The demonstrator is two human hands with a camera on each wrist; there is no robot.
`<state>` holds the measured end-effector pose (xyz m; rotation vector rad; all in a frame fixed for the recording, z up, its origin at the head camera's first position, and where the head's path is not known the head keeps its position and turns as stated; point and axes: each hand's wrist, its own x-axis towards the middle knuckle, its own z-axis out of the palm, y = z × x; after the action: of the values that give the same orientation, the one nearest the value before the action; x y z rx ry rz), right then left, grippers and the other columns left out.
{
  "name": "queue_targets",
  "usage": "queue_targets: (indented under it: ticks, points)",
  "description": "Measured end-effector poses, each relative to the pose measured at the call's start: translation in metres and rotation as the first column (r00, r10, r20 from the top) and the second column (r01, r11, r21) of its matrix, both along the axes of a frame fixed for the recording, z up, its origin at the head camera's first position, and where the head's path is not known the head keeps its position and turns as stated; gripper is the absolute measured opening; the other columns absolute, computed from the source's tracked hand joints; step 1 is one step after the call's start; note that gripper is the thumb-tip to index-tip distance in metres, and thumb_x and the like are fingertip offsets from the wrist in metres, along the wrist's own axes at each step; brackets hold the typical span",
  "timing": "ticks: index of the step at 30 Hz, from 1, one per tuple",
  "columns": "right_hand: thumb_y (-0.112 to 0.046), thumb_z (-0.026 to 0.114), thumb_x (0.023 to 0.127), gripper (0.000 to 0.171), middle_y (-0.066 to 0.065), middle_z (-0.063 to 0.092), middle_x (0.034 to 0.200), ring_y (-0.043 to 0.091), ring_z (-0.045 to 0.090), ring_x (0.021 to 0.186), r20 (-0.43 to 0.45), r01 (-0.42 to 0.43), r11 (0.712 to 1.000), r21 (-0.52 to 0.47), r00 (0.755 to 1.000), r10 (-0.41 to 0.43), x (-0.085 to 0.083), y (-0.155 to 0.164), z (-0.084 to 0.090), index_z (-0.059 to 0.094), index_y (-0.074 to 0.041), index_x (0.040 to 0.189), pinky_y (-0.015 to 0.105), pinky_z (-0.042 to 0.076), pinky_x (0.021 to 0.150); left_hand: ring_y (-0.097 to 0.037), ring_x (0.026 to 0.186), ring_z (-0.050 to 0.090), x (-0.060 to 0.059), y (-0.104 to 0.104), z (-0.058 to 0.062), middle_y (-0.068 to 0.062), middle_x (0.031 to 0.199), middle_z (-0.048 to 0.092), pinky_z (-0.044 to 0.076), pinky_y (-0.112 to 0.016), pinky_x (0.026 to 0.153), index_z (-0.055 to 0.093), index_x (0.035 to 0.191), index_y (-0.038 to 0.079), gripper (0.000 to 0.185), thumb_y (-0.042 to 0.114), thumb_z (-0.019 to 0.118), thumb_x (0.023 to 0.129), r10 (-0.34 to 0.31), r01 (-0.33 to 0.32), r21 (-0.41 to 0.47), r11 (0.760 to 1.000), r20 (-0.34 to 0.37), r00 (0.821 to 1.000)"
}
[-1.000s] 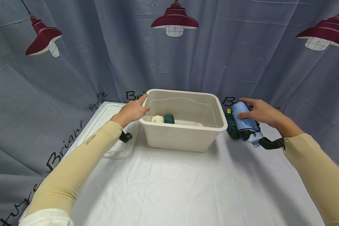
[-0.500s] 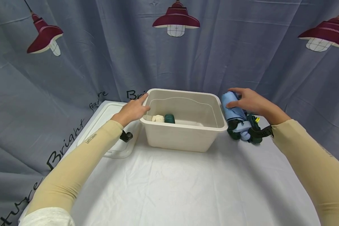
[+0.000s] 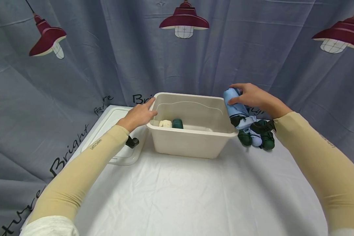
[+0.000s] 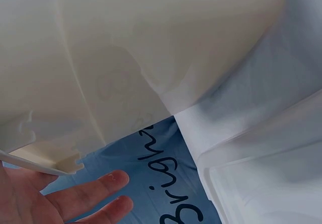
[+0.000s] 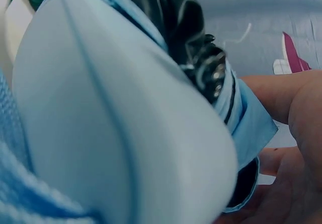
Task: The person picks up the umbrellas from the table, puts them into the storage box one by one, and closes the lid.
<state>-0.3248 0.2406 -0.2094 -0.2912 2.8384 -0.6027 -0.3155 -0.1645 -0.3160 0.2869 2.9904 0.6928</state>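
Note:
My right hand [image 3: 253, 96] grips a light blue folded umbrella [image 3: 236, 106] by its upper part, raised at the bin's right rim. Its smooth, rounded handle [image 5: 126, 113] fills much of the right wrist view, with metal rib ends and blue cloth beside my fingers. At the left rim of the beige plastic bin [image 3: 188, 142], my left hand [image 3: 140, 114] rests with fingers extended; the left wrist view shows its fingers [image 4: 90, 196] spread outside the wall. Inside the bin, on the left, lie a cream bundle [image 3: 165, 123] and a dark green bundle [image 3: 177, 123].
Right of the bin, dark green folded umbrellas [image 3: 266, 140] lie on the white tablecloth [image 3: 188, 193], with a rounded light blue end [image 3: 256, 140] among them. A white lid [image 3: 125, 155] lies left of the bin. A grey-blue curtain [image 3: 121, 59] hangs close behind.
My right hand has lifted the blue umbrella and carried it left to the bin's right edge. The green umbrellas beneath are now more exposed. My left hand stays at the rim.

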Motion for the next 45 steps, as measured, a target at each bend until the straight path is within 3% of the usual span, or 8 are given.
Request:
queue_targets:
  ticks: [16, 23, 29, 45]
  points:
    - [-0.038, 0.063, 0.095, 0.080, 0.027, 0.029, 0.158, 0.040, 0.044, 0.126, 0.054, -0.032, 0.998, -0.045, 0.998, 0.034, -0.026, -0.035, -0.003, 0.025, -0.011, 0.161, 0.058, 0.044, 0.101, -0.032, 0.091, 0.062, 0.000, 0.001, 0.001, -0.023, 0.147, 0.052, 0.048, -0.049, 0.087, 0.011, 0.164, 0.027, 0.075, 0.043, 0.043, 0.098, 0.007, -0.007, -0.008, 1.000, -0.003, 1.000]
    - [-0.034, 0.064, 0.095, 0.081, 0.026, 0.032, 0.156, 0.039, 0.046, 0.126, 0.100, -0.027, 0.996, -0.082, 0.994, 0.035, -0.038, -0.046, -0.010, 0.024, -0.012, 0.161, 0.057, 0.045, 0.103, -0.031, 0.100, 0.062, -0.002, 0.000, 0.000, -0.021, 0.150, 0.049, 0.048, -0.050, 0.092, 0.011, 0.164, 0.028, 0.075, 0.044, 0.044, 0.098, 0.013, -0.014, -0.018, 1.000, -0.009, 1.000]
    - [-0.030, 0.063, 0.096, 0.079, 0.027, 0.031, 0.154, 0.039, 0.045, 0.126, 0.159, -0.009, 0.989, -0.147, 0.987, 0.033, -0.044, -0.056, -0.017, 0.024, -0.009, 0.161, 0.057, 0.042, 0.107, -0.031, 0.097, 0.062, -0.002, 0.000, -0.001, -0.021, 0.149, 0.050, 0.048, -0.050, 0.092, 0.011, 0.164, 0.028, 0.075, 0.044, 0.043, 0.098, 0.018, -0.018, -0.011, 1.000, 0.000, 1.000]
    - [-0.028, 0.065, 0.094, 0.077, 0.024, 0.038, 0.145, 0.035, 0.050, 0.116, 0.211, -0.027, 0.991, -0.134, 0.976, 0.055, -0.052, -0.079, -0.036, 0.029, -0.008, 0.159, 0.050, 0.049, 0.100, -0.031, 0.100, 0.062, 0.001, 0.002, 0.002, -0.020, 0.151, 0.049, 0.048, -0.049, 0.090, 0.012, 0.164, 0.027, 0.076, 0.044, 0.044, 0.098, 0.020, -0.020, -0.025, 0.999, -0.006, 1.000]
